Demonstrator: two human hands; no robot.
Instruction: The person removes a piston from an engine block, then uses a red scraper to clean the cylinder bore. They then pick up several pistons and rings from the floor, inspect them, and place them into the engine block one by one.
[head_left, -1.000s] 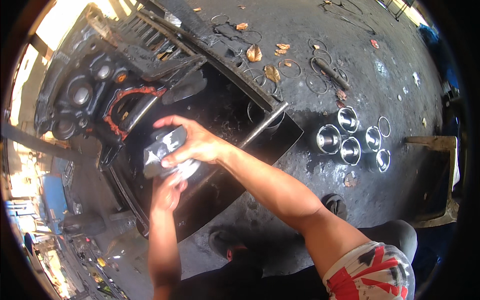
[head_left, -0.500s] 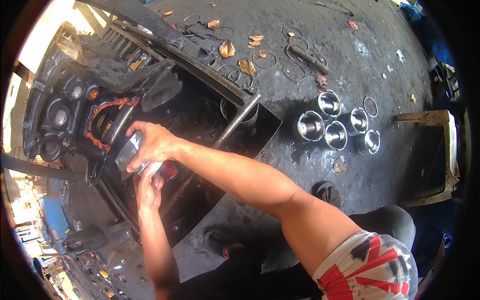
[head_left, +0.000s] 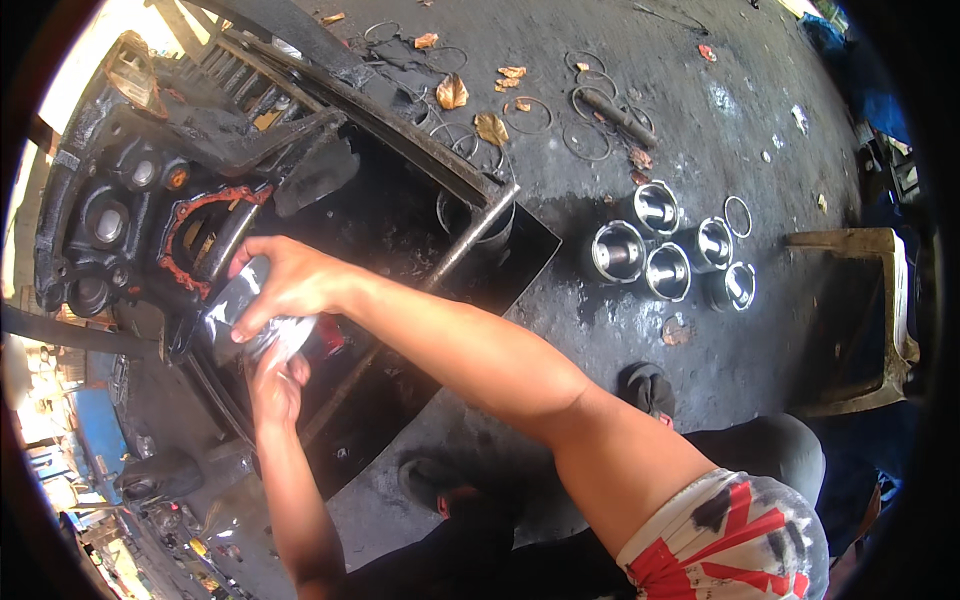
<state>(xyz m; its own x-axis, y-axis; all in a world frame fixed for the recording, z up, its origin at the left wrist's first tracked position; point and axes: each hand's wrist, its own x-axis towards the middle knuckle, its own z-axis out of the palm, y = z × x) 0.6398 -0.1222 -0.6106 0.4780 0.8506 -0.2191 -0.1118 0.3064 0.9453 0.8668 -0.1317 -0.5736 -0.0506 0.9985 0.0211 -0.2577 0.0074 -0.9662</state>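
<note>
My right hand (head_left: 293,280) reaches across from the lower right, its fingers and thumb curled round a shiny grey piece with clear plastic about it (head_left: 237,303). From below, my left hand (head_left: 275,390) grips the same piece at its plastic-covered lower end. The fingers hide much of it, so its exact kind does not show. Beside the hands is a small red patch (head_left: 326,338); whether it belongs to the piece I cannot tell. Just beyond, to the left, stands a black engine block (head_left: 120,200) with orange-red sealant (head_left: 178,252) round an opening.
Under my hands lies a dark metal tray (head_left: 400,385) with a steel bar (head_left: 475,232) across its corner. Several pistons (head_left: 668,270) stand on the floor to the right, near loose rings (head_left: 588,140) and dry leaves (head_left: 452,92). A worn chair frame (head_left: 850,240) is at far right.
Both hands and the grey piece have shifted a little to the left, and the whole view has drifted slightly. My grip on the piece stays much the same.
</note>
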